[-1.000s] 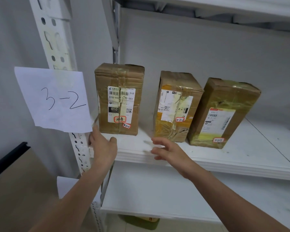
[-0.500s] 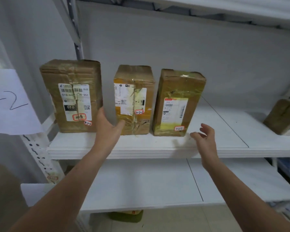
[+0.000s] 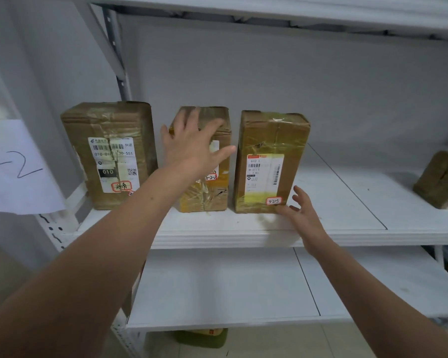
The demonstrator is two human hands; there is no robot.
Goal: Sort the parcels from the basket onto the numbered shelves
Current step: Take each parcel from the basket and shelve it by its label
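The leftmost brown taped cardboard parcel stands untouched on the white shelf. The left hand, fingers spread, covers the middle parcel. The right hand, relaxed and empty, sits by the lower corner of the right parcel. Press evenly and keep the labels facing outward.

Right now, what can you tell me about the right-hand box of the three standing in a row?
The right-hand parcel is a brown cardboard box, wrapped in shiny clear and yellowish tape, a little crumpled. It stands upright on the white shelf, a narrow gap from the middle parcel. Its front bears a white barcode label and a red-edged sticker handwritten 3-2-3. The open right hand is at its lower right corner; contact is unclear.
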